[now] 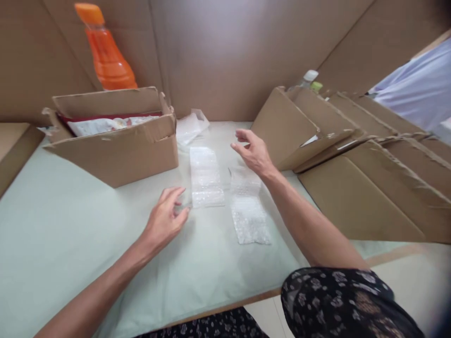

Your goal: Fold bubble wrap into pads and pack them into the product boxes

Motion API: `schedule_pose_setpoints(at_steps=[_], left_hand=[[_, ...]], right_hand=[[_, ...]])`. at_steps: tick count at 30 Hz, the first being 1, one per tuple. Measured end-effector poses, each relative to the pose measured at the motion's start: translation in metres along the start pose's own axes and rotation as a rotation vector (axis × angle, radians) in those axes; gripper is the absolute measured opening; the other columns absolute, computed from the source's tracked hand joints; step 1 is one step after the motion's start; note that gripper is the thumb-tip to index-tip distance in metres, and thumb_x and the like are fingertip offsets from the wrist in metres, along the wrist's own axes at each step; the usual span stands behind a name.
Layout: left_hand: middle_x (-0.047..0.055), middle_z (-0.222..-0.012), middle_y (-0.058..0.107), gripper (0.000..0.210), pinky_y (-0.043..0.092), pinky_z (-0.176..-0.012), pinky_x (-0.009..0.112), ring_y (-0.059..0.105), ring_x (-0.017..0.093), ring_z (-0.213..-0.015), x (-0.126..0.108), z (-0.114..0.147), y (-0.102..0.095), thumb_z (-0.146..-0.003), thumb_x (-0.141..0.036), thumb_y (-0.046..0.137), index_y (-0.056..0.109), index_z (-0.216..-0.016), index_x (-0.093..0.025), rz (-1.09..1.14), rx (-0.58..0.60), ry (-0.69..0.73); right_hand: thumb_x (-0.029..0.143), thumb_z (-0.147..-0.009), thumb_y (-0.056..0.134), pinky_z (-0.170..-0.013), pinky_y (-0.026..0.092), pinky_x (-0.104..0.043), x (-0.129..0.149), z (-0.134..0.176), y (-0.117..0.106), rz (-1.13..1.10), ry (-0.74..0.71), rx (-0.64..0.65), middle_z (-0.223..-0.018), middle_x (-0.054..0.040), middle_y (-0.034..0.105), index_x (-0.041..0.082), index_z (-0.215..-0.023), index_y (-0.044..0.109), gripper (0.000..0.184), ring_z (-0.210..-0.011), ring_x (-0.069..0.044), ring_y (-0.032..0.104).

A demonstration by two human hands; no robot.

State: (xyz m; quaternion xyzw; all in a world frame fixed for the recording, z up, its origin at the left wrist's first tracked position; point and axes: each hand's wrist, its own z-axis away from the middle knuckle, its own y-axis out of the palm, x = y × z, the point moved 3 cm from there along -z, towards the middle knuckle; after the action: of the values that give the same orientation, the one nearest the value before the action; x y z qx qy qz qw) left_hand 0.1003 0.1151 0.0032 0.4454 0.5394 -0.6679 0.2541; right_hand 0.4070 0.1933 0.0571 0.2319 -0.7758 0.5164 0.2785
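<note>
A: State the hand conditions.
B: Left hand: thumb and fingers parted, beside the left bubble-wrap sheet. Right hand: likewise parted.
A: Sheet locations?
B: Left sheet and right sheet: on green cloth, between cardboard boxes.

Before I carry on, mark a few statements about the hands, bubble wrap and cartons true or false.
1. An orange-capped bottle shows above the back edge of the left carton. True.
2. The left hand grips that bottle. False: it is open, beside the left bubble-wrap strip.
3. The right hand holds nothing. True.
4. The left carton is sealed shut. False: its top is open, with a patterned packet inside.
5. The right bubble-wrap strip lies on pale green cloth. True.
</note>
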Motion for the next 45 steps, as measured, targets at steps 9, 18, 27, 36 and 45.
schedule_pose_setpoints(at_steps=[9, 18, 27, 36, 45], left_hand=[[0.008, -0.100, 0.076, 0.032, 0.049, -0.052, 0.026, 0.069, 0.020, -0.078, 0.001, 0.027, -0.012, -0.086, -0.039, 0.062, 0.074, -0.111, -0.022, -0.027, 0.180, -0.002], [0.017, -0.141, 0.058, 0.088, 0.056, -0.086, 0.039, 0.064, 0.027, -0.113, -0.027, 0.078, 0.073, -0.080, -0.047, 0.075, 0.039, -0.158, -0.029, 0.508, 0.529, -0.230], [0.001, -0.080, 0.055, 0.064, 0.050, -0.070, 0.032, 0.056, 0.015, -0.070, -0.014, 0.114, 0.077, -0.084, -0.055, 0.068, 0.062, -0.134, -0.016, 0.592, 0.627, -0.448], [0.007, -0.089, 0.067, 0.029, 0.050, -0.074, 0.030, 0.059, 0.018, -0.078, -0.037, 0.110, 0.064, -0.084, -0.028, 0.062, 0.077, -0.107, -0.018, 0.417, 0.400, -0.138], [0.005, -0.086, 0.065, 0.049, 0.055, -0.073, 0.033, 0.060, 0.017, -0.076, -0.014, 0.067, 0.039, -0.081, -0.047, 0.072, 0.069, -0.117, -0.014, 0.738, 0.227, -0.480]], right_hand=[[0.037, -0.090, 0.068, -0.101, 0.054, -0.057, -0.020, 0.192, -0.062, 0.283, -0.203, 0.493, -0.140, -0.0111, 0.067, 0.028, -0.125, 0.071, 0.036, -0.129, -0.035, 0.062], [0.023, -0.096, 0.061, -0.092, 0.056, -0.044, 0.030, 0.225, -0.047, 0.063, -0.224, 0.414, -0.105, -0.0065, 0.078, 0.025, -0.102, 0.071, 0.012, -0.103, -0.024, 0.072], [0.043, -0.096, 0.059, -0.094, 0.054, -0.046, -0.009, 0.179, -0.026, 0.193, 0.098, 0.225, -0.119, -0.0125, 0.072, 0.021, -0.115, 0.069, 0.032, -0.101, -0.027, 0.069], [0.036, -0.098, 0.056, -0.088, 0.046, -0.043, -0.003, 0.147, -0.020, 0.339, -0.232, -0.152, -0.103, -0.0082, 0.073, 0.023, -0.087, 0.066, 0.019, -0.098, -0.027, 0.066], [0.030, -0.089, 0.064, -0.098, 0.042, -0.047, 0.002, 0.057, 0.069, 0.339, -0.240, 0.094, -0.125, -0.0143, 0.068, 0.018, -0.106, 0.072, 0.022, -0.116, -0.032, 0.060]])
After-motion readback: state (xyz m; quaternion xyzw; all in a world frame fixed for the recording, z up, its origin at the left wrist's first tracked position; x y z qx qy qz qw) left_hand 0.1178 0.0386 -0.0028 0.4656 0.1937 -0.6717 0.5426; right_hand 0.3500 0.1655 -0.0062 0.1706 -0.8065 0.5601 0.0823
